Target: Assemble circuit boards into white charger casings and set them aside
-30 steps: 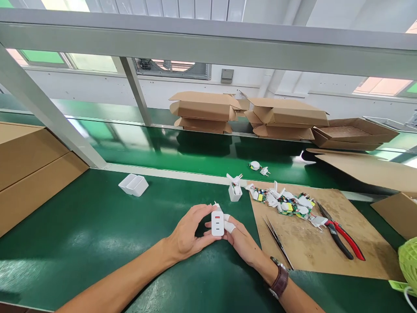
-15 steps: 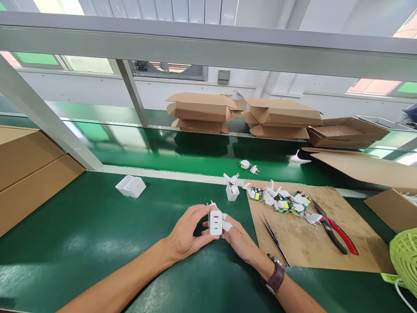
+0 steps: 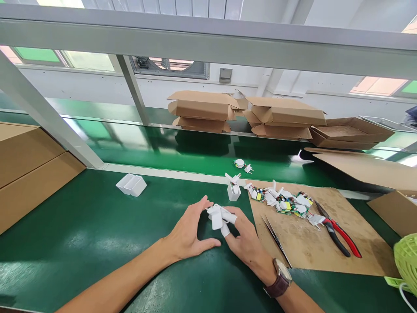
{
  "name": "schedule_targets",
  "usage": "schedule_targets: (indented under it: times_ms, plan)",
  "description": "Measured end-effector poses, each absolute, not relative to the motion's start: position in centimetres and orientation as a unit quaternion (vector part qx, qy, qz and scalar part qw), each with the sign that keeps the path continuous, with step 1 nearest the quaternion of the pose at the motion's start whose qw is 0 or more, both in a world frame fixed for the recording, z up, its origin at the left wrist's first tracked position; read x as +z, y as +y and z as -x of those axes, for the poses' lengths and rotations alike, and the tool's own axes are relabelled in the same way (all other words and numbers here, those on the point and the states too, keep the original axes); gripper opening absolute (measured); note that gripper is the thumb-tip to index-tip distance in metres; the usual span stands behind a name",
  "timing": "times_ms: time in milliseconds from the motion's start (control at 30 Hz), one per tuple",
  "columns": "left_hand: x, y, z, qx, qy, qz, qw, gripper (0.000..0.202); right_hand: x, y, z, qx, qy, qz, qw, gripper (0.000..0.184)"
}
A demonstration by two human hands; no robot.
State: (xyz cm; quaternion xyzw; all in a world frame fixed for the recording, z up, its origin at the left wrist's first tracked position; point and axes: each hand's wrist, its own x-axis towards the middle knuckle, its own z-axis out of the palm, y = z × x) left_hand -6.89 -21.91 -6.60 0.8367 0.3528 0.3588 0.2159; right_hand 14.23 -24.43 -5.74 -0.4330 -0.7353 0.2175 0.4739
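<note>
A small white charger point(image 3: 216, 218) sits tilted between my two hands, low over the green bench top point(image 3: 97, 234). My right hand point(image 3: 246, 243), with white tape on its fingertips and a brown-strapped watch on the wrist, pinches the charger from the right. My left hand point(image 3: 189, 232) rests on the bench with its fingers stretched out. Its fingertips just touch the charger's left side and its thumb lies apart on the mat.
A brown board point(image 3: 312, 243) at the right carries a pile of circuit boards and white shells point(image 3: 286, 202), tweezers point(image 3: 276, 239) and red-handled pliers point(image 3: 339, 232). A white cup of parts point(image 3: 233, 191) and two empty white shells point(image 3: 131, 184) stand behind. Cardboard boxes point(image 3: 26, 174) at left, a green conveyor belt point(image 3: 182, 152) beyond.
The charger has been turned from face-up to tilted. My left hand has let go of it and spread its fingers; the right hand has rolled over and kept hold.
</note>
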Motion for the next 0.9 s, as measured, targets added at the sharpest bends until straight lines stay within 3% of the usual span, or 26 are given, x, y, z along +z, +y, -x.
schedule_targets:
  times_ms: [100,200,500,600,667,767,900]
  plan:
    - [-6.7,-22.0,6.7,0.329,0.361,-0.83,0.269,0.139,-6.0,-24.4,-14.5,0.103,-0.797,0.414,0.427,0.04]
    - [-6.7,-22.0,6.7,0.333,0.36,-0.822,0.291,0.141,-5.5,-24.6,-14.5,0.066,-0.797,0.404,0.443,0.04]
    - [-6.8,-22.1,6.5,0.331,0.383,-0.802,0.317,0.146,-6.0,-24.2,-14.7,0.119,-0.795,0.411,0.429,0.032]
    - [-7.2,-22.0,6.4,0.344,0.386,-0.811,0.273,0.148,-6.3,-24.1,-14.3,0.21,-0.731,0.439,0.478,0.028]
    - [-7.2,-21.9,6.3,0.373,0.372,-0.817,0.235,0.138,-6.1,-24.1,-13.9,0.343,-0.651,0.462,0.495,0.023]
    - [-6.9,-21.8,6.3,0.434,0.316,-0.823,0.186,0.108,-5.6,-24.4,-13.5,0.537,-0.54,0.453,0.463,0.032]
    - [-6.3,-21.8,6.2,0.491,0.259,-0.821,0.134,0.095,-5.3,-24.6,-13.2,0.616,-0.502,0.435,0.425,0.04]
